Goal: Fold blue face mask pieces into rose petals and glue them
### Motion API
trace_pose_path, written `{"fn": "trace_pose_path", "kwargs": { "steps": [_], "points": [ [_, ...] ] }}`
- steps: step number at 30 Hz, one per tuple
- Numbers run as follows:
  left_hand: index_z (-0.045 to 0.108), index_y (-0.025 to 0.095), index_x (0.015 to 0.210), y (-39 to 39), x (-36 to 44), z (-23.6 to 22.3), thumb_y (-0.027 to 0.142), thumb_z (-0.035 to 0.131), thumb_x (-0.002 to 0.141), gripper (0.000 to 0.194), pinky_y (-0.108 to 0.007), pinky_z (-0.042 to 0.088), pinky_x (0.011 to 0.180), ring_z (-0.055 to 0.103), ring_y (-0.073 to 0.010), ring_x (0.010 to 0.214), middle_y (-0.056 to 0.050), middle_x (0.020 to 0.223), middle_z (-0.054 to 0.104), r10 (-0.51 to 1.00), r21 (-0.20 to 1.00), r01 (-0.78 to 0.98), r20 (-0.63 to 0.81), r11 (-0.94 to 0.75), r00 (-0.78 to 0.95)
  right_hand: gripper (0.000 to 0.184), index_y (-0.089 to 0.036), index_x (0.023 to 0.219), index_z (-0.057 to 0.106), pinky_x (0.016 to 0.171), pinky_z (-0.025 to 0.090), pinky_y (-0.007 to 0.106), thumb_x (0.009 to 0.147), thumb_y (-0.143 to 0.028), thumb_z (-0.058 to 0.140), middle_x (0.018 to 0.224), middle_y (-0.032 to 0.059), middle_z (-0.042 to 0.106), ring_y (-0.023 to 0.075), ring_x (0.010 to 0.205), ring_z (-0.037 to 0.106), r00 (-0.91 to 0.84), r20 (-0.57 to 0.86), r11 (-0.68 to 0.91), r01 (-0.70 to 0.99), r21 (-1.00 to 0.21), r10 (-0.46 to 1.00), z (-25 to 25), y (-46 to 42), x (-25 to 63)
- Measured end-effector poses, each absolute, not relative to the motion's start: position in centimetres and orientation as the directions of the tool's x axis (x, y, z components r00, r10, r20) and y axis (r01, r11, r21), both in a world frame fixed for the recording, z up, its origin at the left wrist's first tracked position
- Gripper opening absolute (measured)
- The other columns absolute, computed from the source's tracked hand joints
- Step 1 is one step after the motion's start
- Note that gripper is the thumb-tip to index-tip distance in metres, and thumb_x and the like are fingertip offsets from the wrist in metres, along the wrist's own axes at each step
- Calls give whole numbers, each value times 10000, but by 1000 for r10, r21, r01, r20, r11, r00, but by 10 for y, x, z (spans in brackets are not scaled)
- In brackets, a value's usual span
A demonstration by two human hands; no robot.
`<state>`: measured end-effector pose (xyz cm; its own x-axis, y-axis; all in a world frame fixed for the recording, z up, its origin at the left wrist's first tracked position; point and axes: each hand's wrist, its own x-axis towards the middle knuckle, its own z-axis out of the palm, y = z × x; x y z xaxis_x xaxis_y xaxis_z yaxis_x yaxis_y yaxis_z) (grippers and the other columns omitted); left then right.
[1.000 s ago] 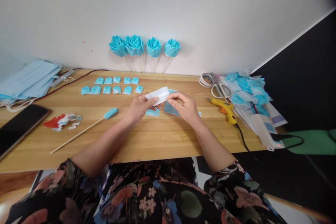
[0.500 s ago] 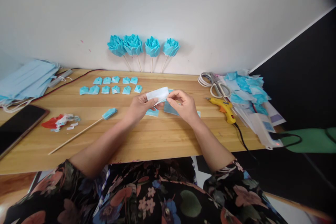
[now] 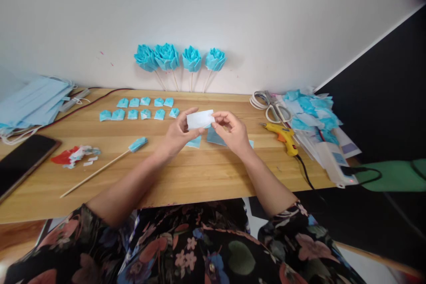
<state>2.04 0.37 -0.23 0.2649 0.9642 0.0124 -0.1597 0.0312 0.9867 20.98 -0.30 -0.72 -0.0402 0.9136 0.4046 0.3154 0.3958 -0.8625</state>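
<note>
My right hand (image 3: 230, 129) pinches the right edge of a small folded piece of mask fabric (image 3: 200, 119), white on the face toward me with a blue lower edge. At its left end, my left hand (image 3: 179, 132) has thumb and fingers spread apart around the piece. Whether the fingers behind touch it is hidden. Under the hands lie flat blue fabric pieces (image 3: 215, 136), partly covered. Two rows of small folded blue petals (image 3: 133, 114) lie to the left. Nearer me is a wooden stick (image 3: 96, 173) with a rolled blue fabric tip (image 3: 138, 144).
Several blue fabric flowers (image 3: 167, 57) on sticks lean against the wall. On the right are scissors (image 3: 278, 113), tape (image 3: 258, 100), a yellow glue gun (image 3: 282, 136), fabric scraps (image 3: 311, 111) and a power strip (image 3: 336, 164). Face masks (image 3: 36, 100) and a phone (image 3: 25, 162) are on the left.
My left thumb has come off the face of the fabric piece and moved below it, and the left fingers have spread. My right hand keeps its pinch at the right edge.
</note>
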Motion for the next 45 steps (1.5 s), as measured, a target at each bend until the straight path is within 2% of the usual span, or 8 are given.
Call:
{"fn": "trace_pose_path", "kwargs": {
  "steps": [7,17,21,25,29,33,39,45],
  "points": [
    [596,175,1259,6,20,-7,169,734,726,551,-257,464,634,538,-108,662,-2,823,637,975,982,-186,65,-25,214,247,-232,1080,652,807,537,318,846,-312,645,886,16,683,154,843,647,-81,367,376,250,-892,926,-11,-2,210],
    [616,185,1234,4,22,-10,153,713,741,504,-275,481,755,618,-155,870,-46,1017,683,963,980,-175,135,-95,233,708,-276,1449,398,808,564,367,832,-464,690,1063,60,690,211,947,654,-279,222,264,121,-957,934,-11,-2,210],
    [627,195,1228,4,23,-13,146,711,735,503,-283,476,774,623,-168,916,-61,1099,678,956,982,-117,169,-145,241,648,-268,1427,438,786,569,367,834,-359,682,986,40,694,197,866,651,-243,228,279,205,-938,943,-11,-5,207],
    [606,196,1260,5,21,-12,139,704,755,518,-275,460,728,608,-147,846,-41,986,691,953,980,-130,178,-150,243,599,-266,1420,460,735,571,352,845,-261,625,876,9,678,173,761,631,-218,250,303,260,-917,943,-9,-6,206],
    [571,196,1304,7,17,-5,156,721,772,554,-270,445,678,584,-130,744,-10,840,667,965,971,-203,170,-128,201,599,-274,1405,494,715,572,351,824,-213,626,828,-5,647,162,710,603,-192,268,319,333,-887,944,-7,-7,206],
    [523,248,1356,8,17,-3,239,775,760,647,-284,473,710,609,-138,792,-11,923,667,976,920,-392,110,-27,189,574,-272,1387,514,758,580,374,827,-218,629,853,6,656,176,749,613,-138,306,335,337,-880,942,-6,-8,207],
    [737,179,985,1,26,-11,363,852,693,364,-302,485,781,636,-177,908,-66,1009,715,911,884,-404,-56,235,408,556,-263,1379,526,764,580,357,832,-251,620,856,9,662,170,746,616,-96,351,362,319,-876,932,-7,-7,206],
    [741,150,724,-1,26,-11,387,826,716,253,-336,493,800,652,-188,850,-70,841,741,930,902,-372,-77,219,360,559,-251,1381,532,739,559,336,832,-286,631,867,16,678,167,728,614,-133,366,389,349,-853,921,-11,-8,201]
  ]
}}
